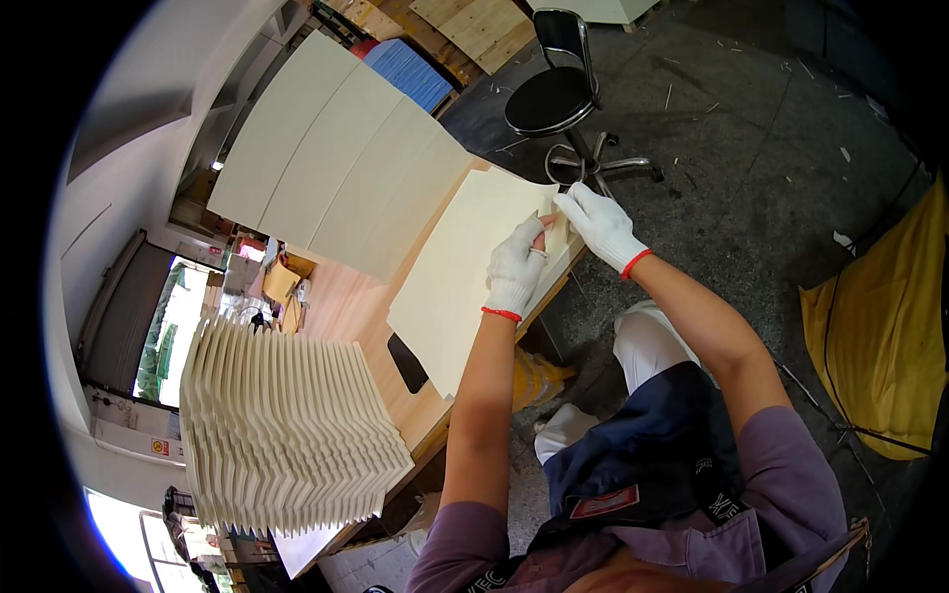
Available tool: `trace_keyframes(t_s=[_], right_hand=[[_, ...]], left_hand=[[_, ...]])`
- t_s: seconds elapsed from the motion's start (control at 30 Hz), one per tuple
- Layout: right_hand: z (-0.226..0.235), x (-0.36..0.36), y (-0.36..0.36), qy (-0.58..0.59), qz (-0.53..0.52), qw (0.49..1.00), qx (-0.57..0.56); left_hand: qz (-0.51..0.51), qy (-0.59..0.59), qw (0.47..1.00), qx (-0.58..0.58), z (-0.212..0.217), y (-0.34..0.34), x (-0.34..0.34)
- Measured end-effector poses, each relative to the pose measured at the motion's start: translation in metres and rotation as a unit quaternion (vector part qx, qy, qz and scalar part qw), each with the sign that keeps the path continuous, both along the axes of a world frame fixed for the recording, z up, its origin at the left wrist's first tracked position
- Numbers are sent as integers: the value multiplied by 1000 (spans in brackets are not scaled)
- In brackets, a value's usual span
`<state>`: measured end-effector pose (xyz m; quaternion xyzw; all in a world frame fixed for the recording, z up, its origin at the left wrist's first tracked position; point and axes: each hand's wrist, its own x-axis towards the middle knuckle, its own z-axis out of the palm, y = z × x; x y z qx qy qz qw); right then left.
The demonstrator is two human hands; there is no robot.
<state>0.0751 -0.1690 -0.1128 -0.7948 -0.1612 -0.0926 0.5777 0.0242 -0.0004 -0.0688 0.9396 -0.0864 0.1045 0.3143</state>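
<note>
A cream sheet (465, 247), like thin card, lies across the wooden table (341, 304). Its far right edge curls up slightly between my hands. My left hand (516, 265), in a white glove with bare fingertips showing, is closed at that edge, its fingers bent over the sheet. At the far right corner, my gloved right hand (601, 225) pinches the sheet's edge. Part of the fingertips' contact is hidden. A flat black object (406, 363) shows partly from beneath the sheet's left side.
A tall stack of bent cream sheets (287, 435) stands on the table at left. Large cream panels (336, 148) lie at the back. Beyond the table are a black swivel chair (554, 99) and blue stacked material (408, 74). A yellow cover (880, 326) hangs at right.
</note>
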Motion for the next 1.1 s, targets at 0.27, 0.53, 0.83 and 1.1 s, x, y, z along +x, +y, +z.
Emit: trace_keyframes(t_s=[0.27,0.53,0.83,1.1], right_hand=[[0,0,-1,3,-14,1000,14],[3,-2,-3,9,-7,1000,16],[9,-2,-36,22,-17,978,-209],[11,7,-36,-254,-9,911,-325]], left_hand=[[6,-21,998,65,0,-4,-1],[-9,-14,999,43,-2,-2,2],[-10,-135,984,115,0,-11,-14],[46,-67,973,215,-2,-8,8]])
